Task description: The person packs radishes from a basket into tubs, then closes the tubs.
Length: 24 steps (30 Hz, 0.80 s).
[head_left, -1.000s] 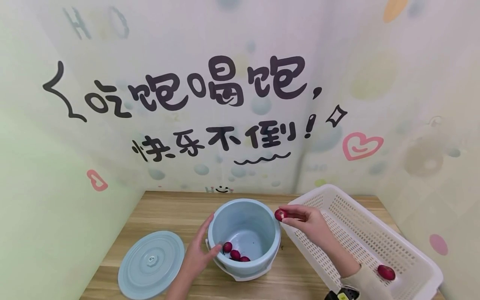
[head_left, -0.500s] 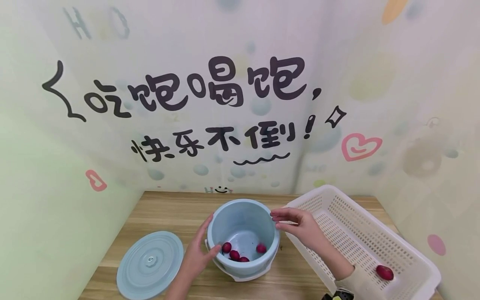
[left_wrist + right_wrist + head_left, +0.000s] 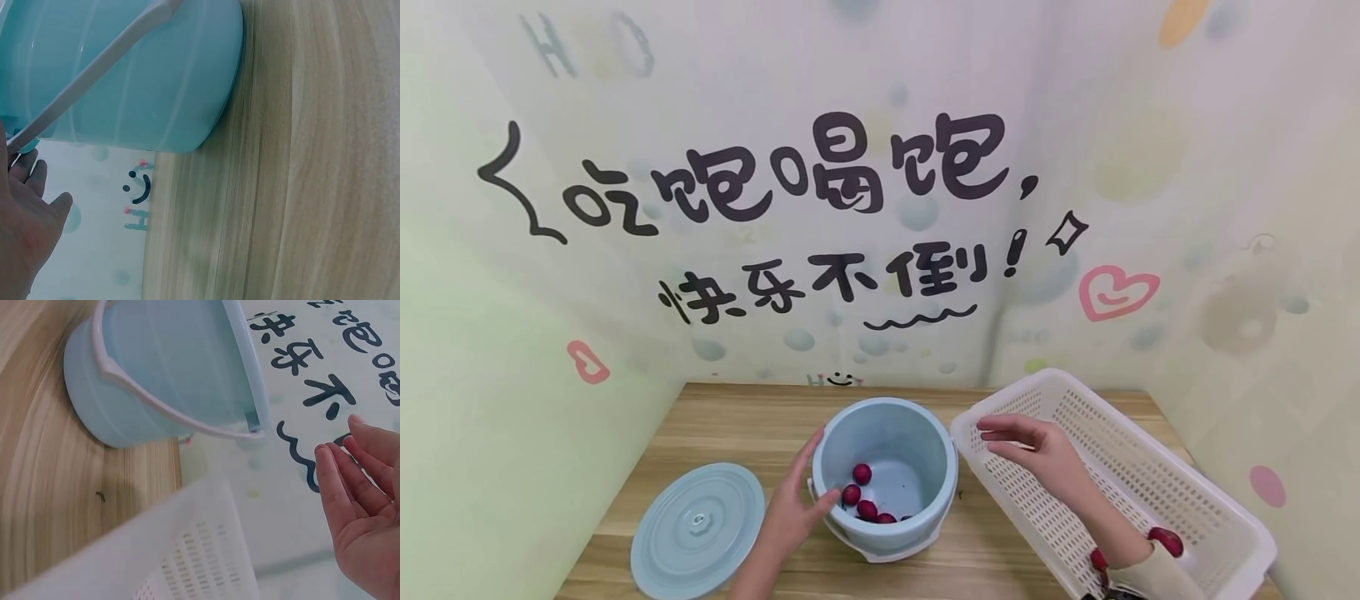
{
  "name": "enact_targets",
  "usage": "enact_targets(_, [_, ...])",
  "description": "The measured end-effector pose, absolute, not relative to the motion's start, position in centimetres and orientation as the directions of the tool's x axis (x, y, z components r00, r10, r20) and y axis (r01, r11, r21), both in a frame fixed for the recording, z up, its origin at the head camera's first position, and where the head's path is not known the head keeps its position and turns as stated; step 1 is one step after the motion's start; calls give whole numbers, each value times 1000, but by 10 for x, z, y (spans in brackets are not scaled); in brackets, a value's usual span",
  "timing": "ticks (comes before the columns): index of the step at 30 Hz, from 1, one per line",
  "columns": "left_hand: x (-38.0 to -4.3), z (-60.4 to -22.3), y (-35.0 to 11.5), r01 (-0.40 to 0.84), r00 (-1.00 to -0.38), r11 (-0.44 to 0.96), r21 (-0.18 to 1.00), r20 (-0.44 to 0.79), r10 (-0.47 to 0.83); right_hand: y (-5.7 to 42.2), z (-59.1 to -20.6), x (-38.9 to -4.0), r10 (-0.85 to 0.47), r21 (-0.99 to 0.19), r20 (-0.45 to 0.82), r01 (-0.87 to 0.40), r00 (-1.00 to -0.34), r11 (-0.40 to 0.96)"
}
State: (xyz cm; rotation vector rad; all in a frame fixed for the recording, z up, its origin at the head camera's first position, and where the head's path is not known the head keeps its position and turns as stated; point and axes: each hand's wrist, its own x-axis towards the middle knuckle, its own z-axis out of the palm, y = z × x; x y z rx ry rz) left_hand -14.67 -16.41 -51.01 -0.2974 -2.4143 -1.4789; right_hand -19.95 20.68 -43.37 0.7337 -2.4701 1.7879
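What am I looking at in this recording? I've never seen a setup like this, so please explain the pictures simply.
There is no machine here: a person works with two bare hands. The wide picture comes from a camera on the head, looking forward and down. The other two come from cameras on the wrists, which is why they look turned sideways.

On the wood-grain tabletop stand a light blue bucket and a white basket, with a blue lid lying flat. Small red round items lie in both containers.

The left hand rests against the bucket. The right hand is over the basket, holding nothing.
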Motion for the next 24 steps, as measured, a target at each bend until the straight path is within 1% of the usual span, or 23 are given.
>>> enact_targets(7, [-147,-512,-164,335,-931,455,825,365,24,232,-437,-190,-367,-901,273,-370,-889,227])
enact_targets(12, [-147,-511,-164,319,-937,457,830,349,19,251,-443,-183,-356,-906,266,-359,-896,224])
enact_targets(18, [-146,-509,-163,291,-947,453,843,321,10,277,-451,-173,-313,-920,217,-301,-925,250])
enact_targets(24, [-146,-508,-162,283,-950,452,846,314,7,299,-458,-161,-256,-928,138,-215,-957,304])
